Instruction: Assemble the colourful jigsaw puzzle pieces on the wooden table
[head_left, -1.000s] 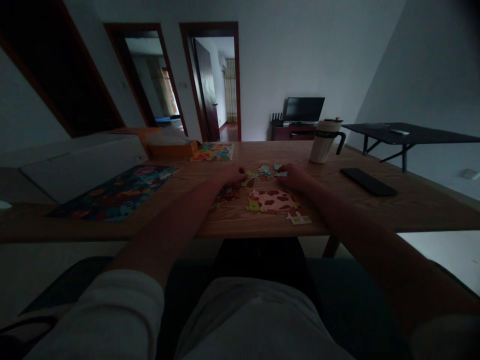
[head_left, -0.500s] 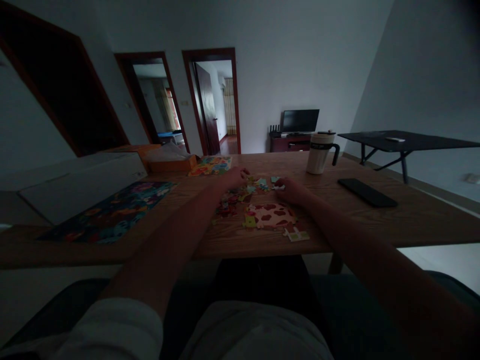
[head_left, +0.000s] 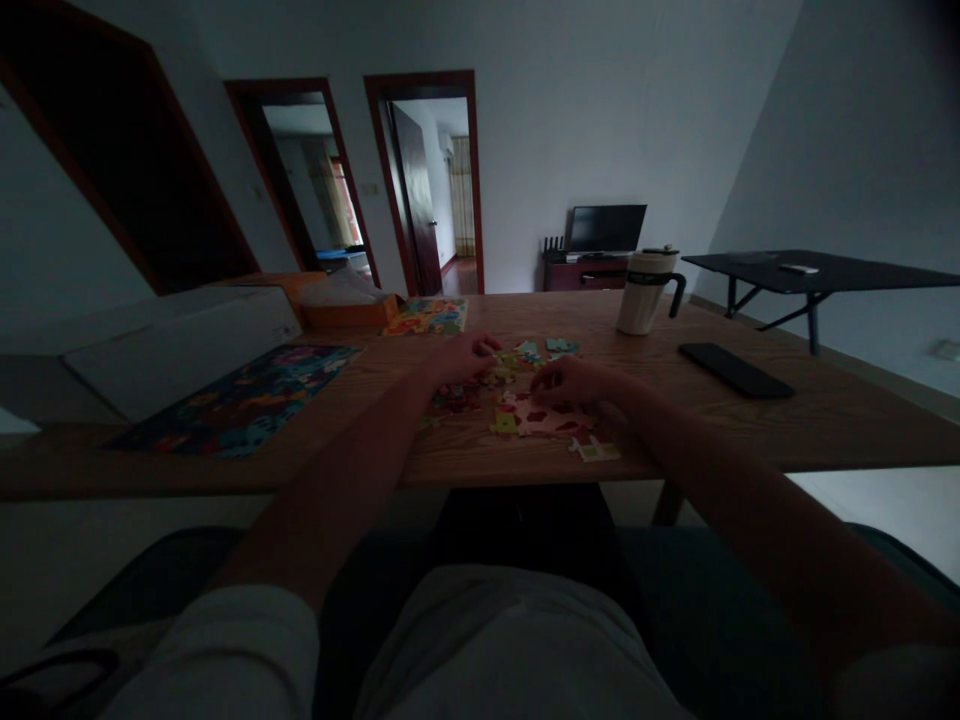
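Loose jigsaw pieces (head_left: 559,346) lie scattered mid-table around a joined pink section with dark red spots (head_left: 551,420). My left hand (head_left: 465,357) rests with curled fingers on the colourful pieces at the left of the pile; the dim light hides whether it grips one. Over the far edge of the pink section is my right hand (head_left: 570,380), fingertips pinched together on a small puzzle piece. One pale loose piece (head_left: 596,450) lies near the front edge of the wooden table (head_left: 787,430).
A finished dark puzzle board (head_left: 240,395) lies at the left, a smaller bright one (head_left: 427,316) further back, and an orange box (head_left: 341,312) beside a white box (head_left: 180,345). A white mug (head_left: 643,290) and a black phone (head_left: 735,369) sit at the right.
My right hand has come left and nearer, from the far loose pieces to above the pink section. My left hand stays on the pile. The camera tilted slightly.
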